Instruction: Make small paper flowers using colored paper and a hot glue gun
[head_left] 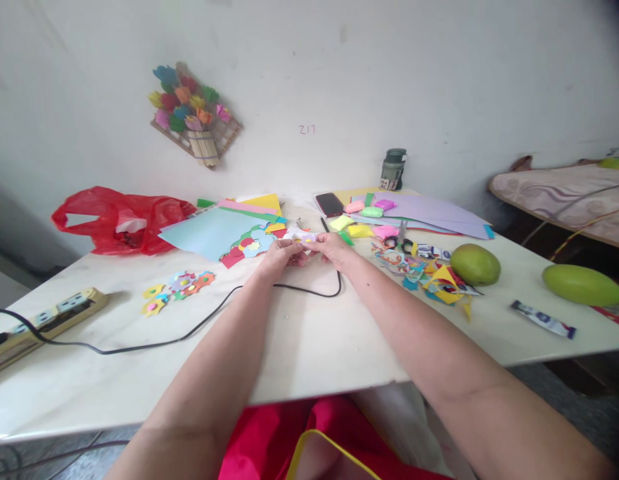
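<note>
- Pale lilac cutout (pixel 305 237), prob. paper w/ yellow spot, sits between your fingertips over the mid-part of the white table (pixel 314 353).
- Your L hand (pixel 284 256): fingers curled, thumb and fingertips pinching the cutout's L side.
- Your R hand (pixel 333 249): thumb and index pinched together on its R side; other fingers partly hidden.
- Handling, as judged: v. light, thin, bendy, easily creased; best held by outer edges w/ min. pressure, off the spot.
- Nearby: flower cutouts (pixel 181 284), L; paper scraps (pixel 442 277), R.

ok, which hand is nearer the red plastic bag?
Left. The left hand is to the right of the red plastic bag; the right hand is farther right, past the left.
</note>
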The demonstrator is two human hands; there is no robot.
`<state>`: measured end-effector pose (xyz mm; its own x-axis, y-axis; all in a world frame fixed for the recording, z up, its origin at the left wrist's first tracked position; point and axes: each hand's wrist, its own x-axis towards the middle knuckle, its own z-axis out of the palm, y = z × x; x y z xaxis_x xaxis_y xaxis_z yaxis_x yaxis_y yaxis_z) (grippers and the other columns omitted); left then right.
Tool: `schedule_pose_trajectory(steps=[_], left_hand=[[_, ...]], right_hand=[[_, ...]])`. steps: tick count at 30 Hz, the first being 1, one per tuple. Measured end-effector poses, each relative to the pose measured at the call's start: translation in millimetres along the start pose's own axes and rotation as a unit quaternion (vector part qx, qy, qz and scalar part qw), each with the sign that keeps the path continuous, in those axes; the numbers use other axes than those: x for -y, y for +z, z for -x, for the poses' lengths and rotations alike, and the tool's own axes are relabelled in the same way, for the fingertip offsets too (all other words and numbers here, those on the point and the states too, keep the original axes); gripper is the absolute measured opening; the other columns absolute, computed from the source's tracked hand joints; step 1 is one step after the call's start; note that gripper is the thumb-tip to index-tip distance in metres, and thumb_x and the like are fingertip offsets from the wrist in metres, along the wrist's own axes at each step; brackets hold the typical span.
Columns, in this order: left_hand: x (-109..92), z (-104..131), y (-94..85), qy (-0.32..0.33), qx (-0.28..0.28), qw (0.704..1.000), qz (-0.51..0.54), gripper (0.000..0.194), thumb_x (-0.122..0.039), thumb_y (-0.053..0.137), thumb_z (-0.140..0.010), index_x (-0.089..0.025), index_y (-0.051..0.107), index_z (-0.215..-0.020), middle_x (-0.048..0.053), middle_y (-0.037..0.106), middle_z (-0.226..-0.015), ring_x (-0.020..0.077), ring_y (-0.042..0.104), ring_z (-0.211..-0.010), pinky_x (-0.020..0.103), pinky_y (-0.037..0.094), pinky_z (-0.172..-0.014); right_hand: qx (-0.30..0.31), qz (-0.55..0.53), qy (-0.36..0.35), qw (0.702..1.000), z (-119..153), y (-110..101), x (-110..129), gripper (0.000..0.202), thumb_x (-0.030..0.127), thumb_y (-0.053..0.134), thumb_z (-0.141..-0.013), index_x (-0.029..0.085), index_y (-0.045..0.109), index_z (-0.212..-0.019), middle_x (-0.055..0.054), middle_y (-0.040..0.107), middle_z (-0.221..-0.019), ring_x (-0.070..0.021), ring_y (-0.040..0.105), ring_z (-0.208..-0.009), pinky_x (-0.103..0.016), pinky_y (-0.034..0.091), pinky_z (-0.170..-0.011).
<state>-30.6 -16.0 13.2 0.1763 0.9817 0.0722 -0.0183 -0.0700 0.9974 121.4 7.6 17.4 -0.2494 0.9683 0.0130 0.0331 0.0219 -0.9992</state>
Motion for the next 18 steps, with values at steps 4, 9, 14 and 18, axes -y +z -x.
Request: schedule_pose_trajectory(steps=[4, 9, 14, 18], left_hand=[[0.7, -0.2, 0.6, 0.002, 0.006, 1.000, -0.002, 0.026, -0.036, 0.068, -0.062, -0.012, 0.058, -0.067, 0.005, 0.063, -0.062, 0.0105, 0.054, -0.048, 0.026, 0.047, -0.054], [3.9, -1.2, 0.4, 0.008, 0.009, 1.000, -0.001, 0.026, -0.036, 0.067, -0.064, -0.012, 0.058, -0.069, 0.004, 0.063, -0.062, 0.0116, 0.055, -0.050, 0.027, 0.047, -0.056], [3.5, -1.2, 1.1, 0.009, 0.001, 1.000, -0.001, 0.026, -0.036, 0.066, -0.063, -0.012, 0.057, -0.066, 0.004, 0.062, -0.062, 0.0113, 0.054, -0.048, 0.027, 0.047, -0.055], [3.1, -1.6, 0.9, 0.005, -0.006, 1.000, -0.004, 0.026, -0.037, 0.066, -0.063, -0.012, 0.057, -0.067, 0.004, 0.062, -0.061, 0.0110, 0.054, -0.047, 0.027, 0.046, -0.055]], right_hand=[[-0.019, 0.010, -0.003, 1.000, 0.7, 2.7, 0.7, 0.016, 0.023, 0.068, -0.067, 0.014, 0.056, -0.061, 0.001, 0.057, -0.050, -0.0081, 0.053, -0.052, -0.017, 0.024, -0.038], [-0.029, 0.016, -0.002, 0.999, 0.3, 3.8, 0.1, 0.017, 0.024, 0.068, -0.068, 0.015, 0.056, -0.061, 0.000, 0.057, -0.050, -0.0096, 0.054, -0.053, -0.017, 0.025, -0.038], [-0.011, -0.009, 0.006, 1.000, -0.4, 2.0, -0.3, 0.020, 0.030, 0.070, -0.066, 0.015, 0.058, -0.065, 0.000, 0.058, -0.054, -0.0097, 0.055, -0.055, -0.017, 0.025, -0.038], [0.027, -0.062, 0.030, 0.997, -0.1, -0.7, 1.4, 0.027, 0.041, 0.065, -0.070, 0.014, 0.060, -0.071, -0.002, 0.061, -0.063, -0.0088, 0.055, -0.054, -0.016, 0.023, -0.036]])
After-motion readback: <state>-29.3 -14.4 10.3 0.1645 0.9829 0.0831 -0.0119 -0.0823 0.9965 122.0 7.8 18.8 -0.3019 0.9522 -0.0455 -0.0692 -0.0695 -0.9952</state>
